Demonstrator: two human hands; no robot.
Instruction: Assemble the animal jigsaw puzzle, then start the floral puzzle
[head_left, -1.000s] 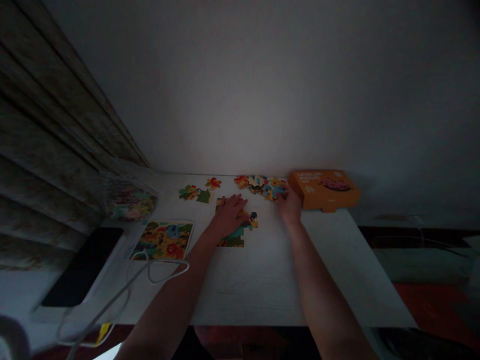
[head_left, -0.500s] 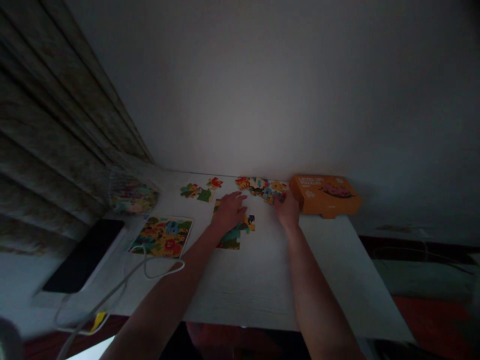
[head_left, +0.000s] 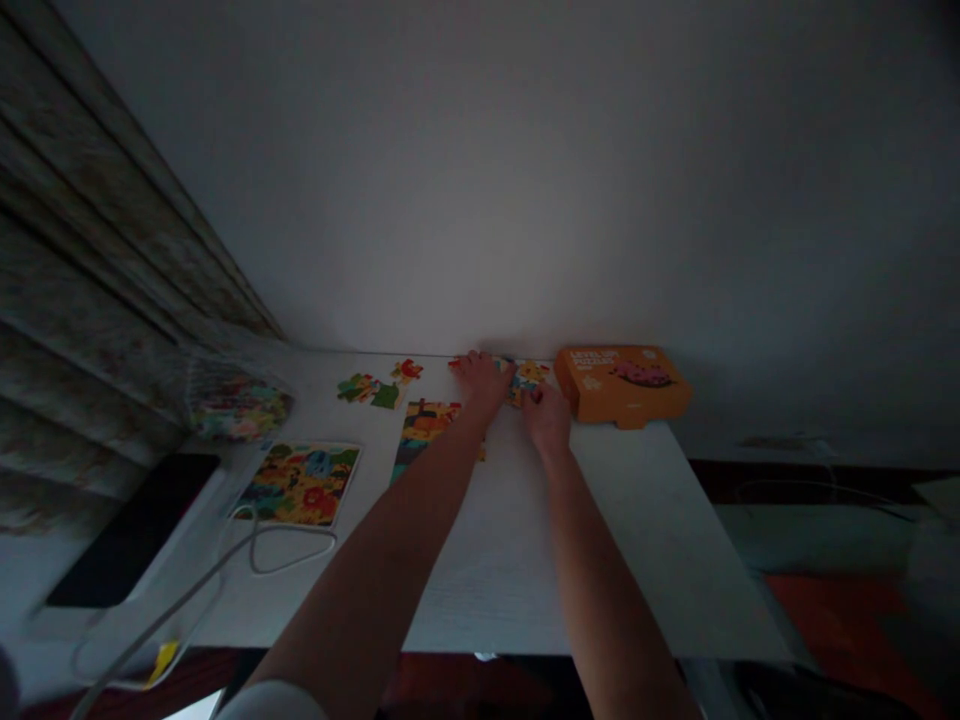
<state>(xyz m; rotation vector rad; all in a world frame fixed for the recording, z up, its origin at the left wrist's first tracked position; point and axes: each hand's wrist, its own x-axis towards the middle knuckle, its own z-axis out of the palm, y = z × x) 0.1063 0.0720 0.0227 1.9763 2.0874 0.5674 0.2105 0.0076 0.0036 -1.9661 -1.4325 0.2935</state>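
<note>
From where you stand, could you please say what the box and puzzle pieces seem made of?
The box looks like matte cardboard: printed, with no glare. The puzzle pieces are probably cardboard: flat, printed, knobbed edges; dimness hides their finish.

Dim room, plain pale wall (head_left: pixel 480 180), patterned curtain (head_left: pixel 97 230) at left, white table (head_left: pixel 495 590) against the wall

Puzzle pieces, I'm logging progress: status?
Left hand over far puzzle pieces. Right hand at their near edge, by orange box. Left forearm hides part of assembled section.

Two hands (head_left: pixel 482 383) (head_left: pixel 547 418), one orange box (head_left: pixel 624 385), one picture card (head_left: pixel 301 484), one part-built puzzle (head_left: pixel 420 432)
</note>
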